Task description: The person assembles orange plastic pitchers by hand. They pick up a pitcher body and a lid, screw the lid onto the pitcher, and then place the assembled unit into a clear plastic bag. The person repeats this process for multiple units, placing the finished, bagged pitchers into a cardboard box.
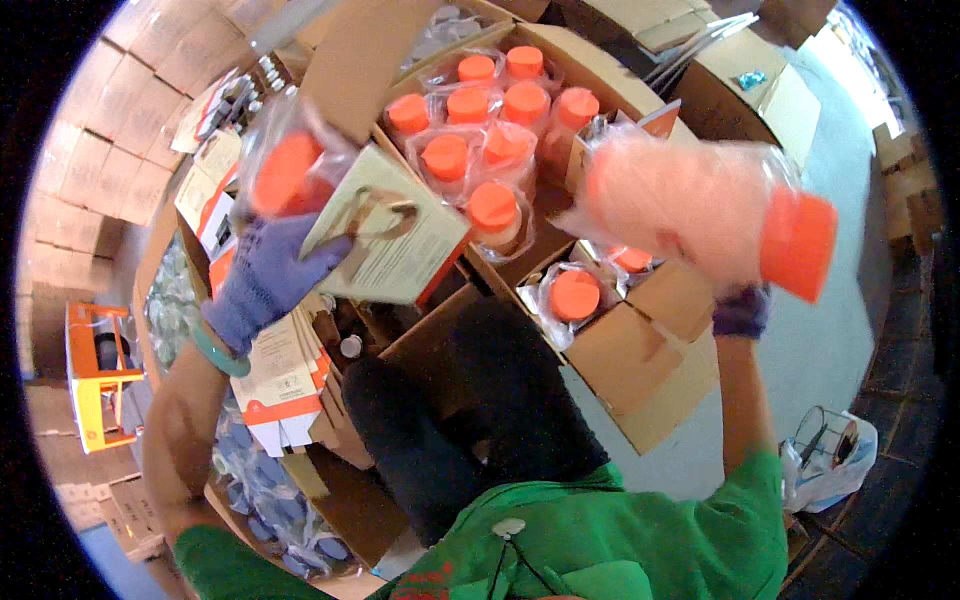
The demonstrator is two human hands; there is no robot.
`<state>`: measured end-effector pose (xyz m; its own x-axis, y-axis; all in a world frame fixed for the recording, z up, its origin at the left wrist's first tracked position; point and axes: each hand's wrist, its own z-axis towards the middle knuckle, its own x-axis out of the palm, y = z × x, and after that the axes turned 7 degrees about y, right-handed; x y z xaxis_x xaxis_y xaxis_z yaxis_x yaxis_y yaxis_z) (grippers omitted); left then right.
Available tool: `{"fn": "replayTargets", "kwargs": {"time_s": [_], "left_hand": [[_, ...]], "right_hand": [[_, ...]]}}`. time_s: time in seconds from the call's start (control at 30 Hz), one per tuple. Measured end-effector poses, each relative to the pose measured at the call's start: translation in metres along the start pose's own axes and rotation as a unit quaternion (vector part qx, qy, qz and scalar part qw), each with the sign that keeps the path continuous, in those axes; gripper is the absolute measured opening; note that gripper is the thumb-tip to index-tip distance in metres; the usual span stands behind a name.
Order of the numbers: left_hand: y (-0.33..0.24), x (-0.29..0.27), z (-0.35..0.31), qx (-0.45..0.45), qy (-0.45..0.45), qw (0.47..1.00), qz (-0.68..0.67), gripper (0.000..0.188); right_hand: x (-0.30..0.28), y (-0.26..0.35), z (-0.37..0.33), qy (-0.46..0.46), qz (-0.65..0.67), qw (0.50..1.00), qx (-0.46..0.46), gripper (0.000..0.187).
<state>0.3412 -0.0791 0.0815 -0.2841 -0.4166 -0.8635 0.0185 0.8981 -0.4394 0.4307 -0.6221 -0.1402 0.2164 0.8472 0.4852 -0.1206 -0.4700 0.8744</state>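
Observation:
My left hand (275,262), in a purple knit glove, is closed with its thumb against a pale printed carton (395,225) with an orange edge. A plastic-wrapped bottle with an orange cap (290,172) lies against the same fingers, smeared by motion; its body is mostly hidden. On the right, my gloved right hand (742,312) grips a large bottle (680,195) in clear plastic, tilted with its orange cap to the right. Most of those fingers are behind the bottle. Between my hands, several orange-capped bottles (468,105) stand bagged in a cardboard box (610,75).
A small open carton (625,350) holds an orange-capped bottle (574,295) near my right arm. Printed flat cartons (275,375) lie by my left forearm. Boxes of wrapped dark items (270,500) stand at lower left. A yellow-orange frame (100,380) is farther left, a white bag (830,460) at right.

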Motion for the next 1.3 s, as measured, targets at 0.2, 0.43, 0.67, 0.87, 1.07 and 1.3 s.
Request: {"fn": "replayTargets", "kwargs": {"time_s": [0.2, 0.43, 0.67, 0.87, 1.07, 1.3], "left_hand": [[-0.029, 0.002, 0.125, 0.189, -0.019, 0.959, 0.21, 0.026], [-0.01, 0.058, 0.235, 0.285, 0.102, 0.924, 0.232, 0.031], [-0.004, 0.052, 0.292, 0.3, 0.093, 0.917, 0.246, 0.032], [-0.043, 0.045, 0.323, 0.37, 0.046, 0.864, 0.339, 0.028], [-0.026, 0.069, 0.334, 0.408, 0.066, 0.846, 0.336, 0.023], [-0.018, 0.18, 0.354, 0.517, -0.072, 0.816, 0.247, 0.011]], "right_hand": [[-0.053, 0.065, -0.046, 0.026, 0.045, 0.997, -0.051, 0.043], [-0.065, 0.099, -0.071, -0.195, 0.141, 0.97, -0.023, 0.046], [-0.111, 0.09, -0.085, -0.132, 0.082, 0.987, -0.035, 0.049], [-0.134, 0.092, -0.086, -0.115, 0.045, 0.992, -0.017, 0.051], [-0.143, 0.102, -0.096, -0.016, 0.201, 0.979, 0.017, 0.051], [-0.127, 0.088, -0.104, -0.063, 0.033, 0.996, -0.059, 0.049]]}}
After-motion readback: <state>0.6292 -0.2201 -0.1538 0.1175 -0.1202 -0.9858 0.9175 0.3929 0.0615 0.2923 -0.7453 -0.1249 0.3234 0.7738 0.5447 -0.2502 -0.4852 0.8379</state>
